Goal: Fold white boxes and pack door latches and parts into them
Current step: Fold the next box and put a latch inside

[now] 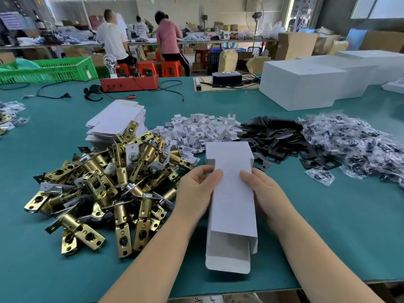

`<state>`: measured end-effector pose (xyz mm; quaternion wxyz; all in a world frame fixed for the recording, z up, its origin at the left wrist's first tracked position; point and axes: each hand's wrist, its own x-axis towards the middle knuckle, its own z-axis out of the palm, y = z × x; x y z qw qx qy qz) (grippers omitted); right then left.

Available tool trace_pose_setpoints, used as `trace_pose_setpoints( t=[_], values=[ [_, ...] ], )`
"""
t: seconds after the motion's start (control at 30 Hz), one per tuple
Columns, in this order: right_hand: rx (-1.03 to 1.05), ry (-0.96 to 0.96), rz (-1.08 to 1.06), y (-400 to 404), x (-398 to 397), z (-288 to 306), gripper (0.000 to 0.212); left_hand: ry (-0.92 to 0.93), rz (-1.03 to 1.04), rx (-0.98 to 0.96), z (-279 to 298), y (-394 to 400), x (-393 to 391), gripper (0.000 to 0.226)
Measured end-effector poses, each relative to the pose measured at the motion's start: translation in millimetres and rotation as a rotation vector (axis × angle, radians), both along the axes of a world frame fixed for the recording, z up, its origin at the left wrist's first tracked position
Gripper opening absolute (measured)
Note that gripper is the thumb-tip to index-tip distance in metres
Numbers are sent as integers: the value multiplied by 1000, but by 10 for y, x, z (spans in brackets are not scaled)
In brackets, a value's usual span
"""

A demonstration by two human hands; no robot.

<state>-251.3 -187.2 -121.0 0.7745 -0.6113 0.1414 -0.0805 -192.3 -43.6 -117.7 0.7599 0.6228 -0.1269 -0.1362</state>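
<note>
In the head view, the left hand and right hand grip a white box between them, both end flaps unclosed and nothing inside. The brass door latches lie heaped left of the hands; packing seems barely begun.

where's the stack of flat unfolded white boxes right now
In the head view, the stack of flat boxes lies on the green table, left of centre, just behind the brass latch pile and left of the white inserts.
</note>
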Motion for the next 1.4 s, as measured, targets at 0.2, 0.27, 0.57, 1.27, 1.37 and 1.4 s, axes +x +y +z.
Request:
trace_pose_setpoints(
  t=[0.2,0.27,0.57,1.27,1.37,1.4],
  values=[
    [-322,-9,-35,38,12,-66,29,72,205,-52,-15,35,111,13],
    [-241,17,-77,12,17,-37,17,188,55,-190,28,56,128,15],
    [35,49,225,-28,-70,87,16,77,-209,53,-36,-4,54,97],
    [-182,21,-17,49,-57,52,20,31,-63,78,-42,-24,55,4],
    [-128,0,95,57,-84,66,30,169,-65,-12,-28,4,122,13],
    [-126,-3,126,62,-91,71,35,219,-108,-21,-16,21,132,15]
  ],
)
